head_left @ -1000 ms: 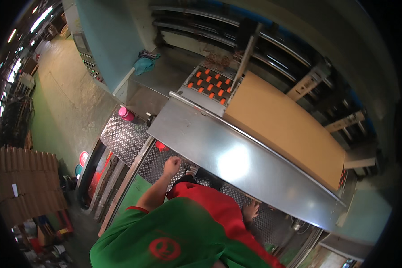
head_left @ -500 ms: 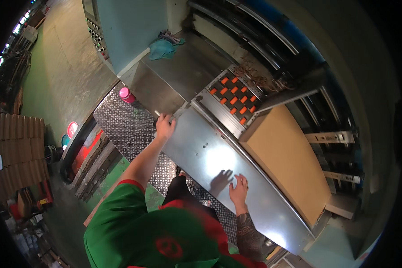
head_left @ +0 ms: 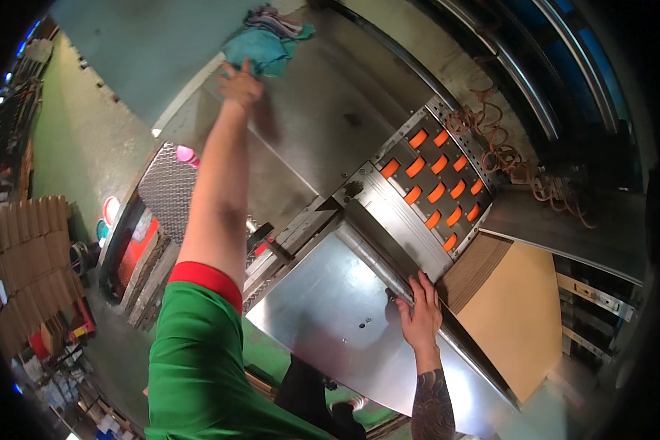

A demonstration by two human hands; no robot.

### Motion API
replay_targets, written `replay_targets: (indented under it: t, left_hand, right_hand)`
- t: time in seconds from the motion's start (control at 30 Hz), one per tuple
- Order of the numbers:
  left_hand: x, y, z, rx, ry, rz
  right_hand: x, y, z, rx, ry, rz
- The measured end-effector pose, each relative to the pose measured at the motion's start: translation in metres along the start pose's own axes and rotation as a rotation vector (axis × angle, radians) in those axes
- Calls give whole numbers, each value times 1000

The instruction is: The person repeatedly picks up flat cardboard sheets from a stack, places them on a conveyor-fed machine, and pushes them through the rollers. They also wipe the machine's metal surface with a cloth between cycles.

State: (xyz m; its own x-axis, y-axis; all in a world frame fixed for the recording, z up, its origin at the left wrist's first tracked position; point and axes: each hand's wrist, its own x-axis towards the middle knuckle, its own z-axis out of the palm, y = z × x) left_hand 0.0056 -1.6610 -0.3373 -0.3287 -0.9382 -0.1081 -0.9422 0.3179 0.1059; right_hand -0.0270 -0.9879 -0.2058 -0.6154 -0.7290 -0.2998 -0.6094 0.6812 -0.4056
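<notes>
My left hand (head_left: 240, 84) reaches far forward, fingers spread, its fingertips at the near edge of a crumpled teal cloth (head_left: 255, 48). I cannot tell whether they press on it. Behind that cloth lies a darker bunched rag (head_left: 273, 20). Both rest on a flat metal surface (head_left: 337, 95). My right hand (head_left: 422, 323) lies with outstretched fingers at the rounded far edge of a shiny sheet-metal panel (head_left: 323, 282), holding nothing. Just beyond its fingertips is a stack of brown cardboard sheets (head_left: 521, 315).
A roller plate with orange rollers (head_left: 436, 193) sits beyond the panel. Coiled brown tubing (head_left: 502, 158) hangs at the right. A black knob (head_left: 259, 236) sticks out left of the panel. A pink container (head_left: 187, 155) stands on the treadplate step (head_left: 165, 187). Stacked cardboard (head_left: 29, 257) is far left.
My left hand has left the panel's corner and moved forward to the teal cloth. My right hand has shifted to the panel's far edge. The panel now sits at a different angle, exposing a gap beyond it.
</notes>
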Motion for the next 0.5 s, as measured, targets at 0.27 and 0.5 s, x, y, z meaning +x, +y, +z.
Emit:
replay_targets:
  t: [0.27,0.5]
  left_hand:
    - [20,-20,57,-177,5,39]
    - [-80,-4,-42,-1402,112,-241]
  right_hand:
    - [4,2,0,-32,4,-12]
    - [4,-1,-6,-11,8,-34]
